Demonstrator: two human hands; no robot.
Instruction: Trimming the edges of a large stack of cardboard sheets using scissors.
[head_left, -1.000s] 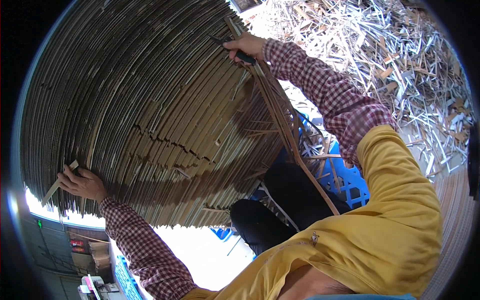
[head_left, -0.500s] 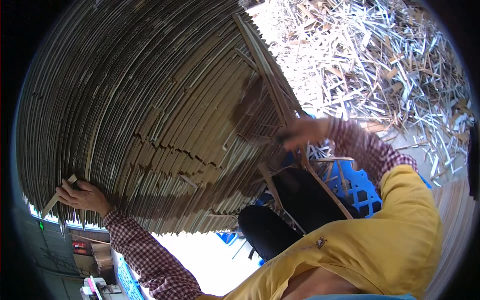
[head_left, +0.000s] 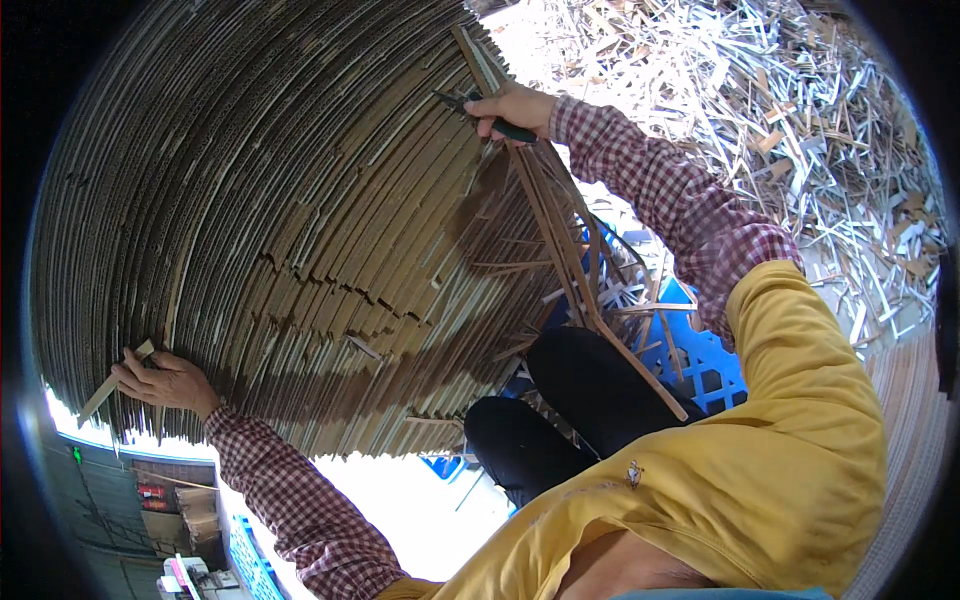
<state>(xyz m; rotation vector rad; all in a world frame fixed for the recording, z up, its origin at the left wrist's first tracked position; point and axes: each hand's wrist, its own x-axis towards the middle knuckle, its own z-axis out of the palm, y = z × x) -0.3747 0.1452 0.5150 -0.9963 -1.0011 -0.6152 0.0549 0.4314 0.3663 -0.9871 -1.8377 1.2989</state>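
Note:
A big stack of cardboard sheets (head_left: 230, 240) fills the upper left, its layered edges facing me. My right hand (head_left: 515, 108) is closed around dark-handled pliers (head_left: 512, 131), whose jaws point left over the stack's upper right side. Long narrow cardboard strips (head_left: 548, 222) hang down the stack's right edge below that hand. At the stack's lower left edge, my left hand (head_left: 170, 384) lies with bent fingers against the layers. A short pale cardboard strip (head_left: 98, 398) passes by its fingertips and appears gripped there.
Loose cardboard and paper scraps (head_left: 760, 130) cover the floor at the upper right. A blue plastic crate (head_left: 700, 365) stands beside my dark-clad knees (head_left: 590, 370), with strips lying across it. Shelved boxes (head_left: 195, 510) show at the lower left.
My right hand has moved up and left along the stack's right edge, carrying the pliers, which now show clearly. The left hand keeps its place on the stack.

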